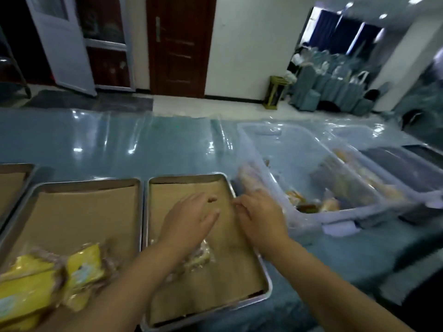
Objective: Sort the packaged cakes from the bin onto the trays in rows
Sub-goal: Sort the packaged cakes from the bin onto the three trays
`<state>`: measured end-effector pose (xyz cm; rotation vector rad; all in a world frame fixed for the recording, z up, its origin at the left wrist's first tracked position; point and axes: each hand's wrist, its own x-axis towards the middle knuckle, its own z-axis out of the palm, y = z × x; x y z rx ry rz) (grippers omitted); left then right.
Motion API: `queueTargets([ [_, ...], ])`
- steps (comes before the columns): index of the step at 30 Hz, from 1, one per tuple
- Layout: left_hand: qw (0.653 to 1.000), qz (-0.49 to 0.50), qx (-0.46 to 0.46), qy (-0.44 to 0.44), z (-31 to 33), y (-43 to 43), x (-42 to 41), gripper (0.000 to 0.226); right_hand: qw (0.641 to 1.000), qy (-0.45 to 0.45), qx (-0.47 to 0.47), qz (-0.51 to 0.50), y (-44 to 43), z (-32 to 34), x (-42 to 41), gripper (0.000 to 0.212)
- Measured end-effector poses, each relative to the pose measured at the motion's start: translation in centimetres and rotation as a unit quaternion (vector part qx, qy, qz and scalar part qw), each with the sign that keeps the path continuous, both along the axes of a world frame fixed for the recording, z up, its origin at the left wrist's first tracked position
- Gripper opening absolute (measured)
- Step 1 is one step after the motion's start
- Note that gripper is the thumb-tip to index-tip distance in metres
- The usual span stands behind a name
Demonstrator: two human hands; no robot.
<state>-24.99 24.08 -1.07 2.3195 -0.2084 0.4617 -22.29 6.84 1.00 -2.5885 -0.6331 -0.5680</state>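
Observation:
A steel tray (187, 176) lined with brown paper lies in front of me. One clear-wrapped cake (199, 258) rests on it, partly under my left forearm. My left hand (189, 219) hovers over the paper, fingers spread and holding nothing. At the tray's right rim my right hand (260, 216) is beside the clear plastic bin (299, 144). A blurred pale pack (248, 178) shows at its fingertips by the bin's left wall; whether the hand holds it is unclear. A few wrapped cakes (330, 204) lie in the bin's near corner.
A second lined tray (84, 184) on the left carries yellow packaged cakes (84, 267) at its near end. Another tray's corner (14, 167) shows at the far left. More bins (374, 173) with packs stand right of the clear bin. Shiny plastic sheeting covers the blue table (107, 144).

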Motion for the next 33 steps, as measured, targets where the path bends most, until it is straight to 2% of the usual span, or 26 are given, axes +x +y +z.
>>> queueTargets([
  [4,0.999,-0.029,-0.011,-0.022,1.8,-8.3,2.2,0.026,0.998,-0.051,-0.015,-0.030,-7.9,1.4,0.7,0.017],
  [7,0.998,-0.053,-0.004,-0.022,2.5,-13.2,4.2,0.025,0.998,-0.053,-0.010,-0.044,-13.0,1.5,1.9,0.018],
  [10,0.998,-0.066,-0.004,-0.024,2.8,-13.9,5.2,0.023,0.998,-0.048,0.001,-0.045,-15.0,1.5,2.6,0.017],
  [15,0.996,-0.085,0.004,-0.006,2.8,-17.3,9.7,0.020,0.993,-0.032,0.006,-0.116,-20.8,1.0,6.0,0.019],
  [18,0.996,-0.089,0.008,0.002,2.4,-18.8,12.6,0.019,0.990,0.011,-0.017,-0.136,-23.8,0.7,8.5,0.020],
  [21,0.993,-0.111,0.017,0.018,1.8,-20.5,16.0,0.021,0.983,0.098,-0.075,-0.138,-26.8,0.4,12.3,0.024],
  [23,0.992,-0.116,0.043,0.017,1.7,-21.1,18.0,0.022,0.971,0.158,-0.145,-0.107,-27.9,0.6,14.8,0.029],
  [27,0.987,-0.106,0.119,0.028,1.8,-21.1,21.2,0.027,0.907,0.286,-0.308,-0.008,-28.4,0.4,18.4,0.043],
  [30,0.976,-0.090,0.193,0.035,1.8,-20.8,23.6,0.028,0.874,0.273,-0.400,0.036,-28.5,-0.5,19.9,0.046],
  [33,0.967,-0.067,0.241,0.044,1.5,-20.6,25.4,0.031,0.862,0.264,-0.428,0.067,-28.3,-0.8,21.1,0.030],
])
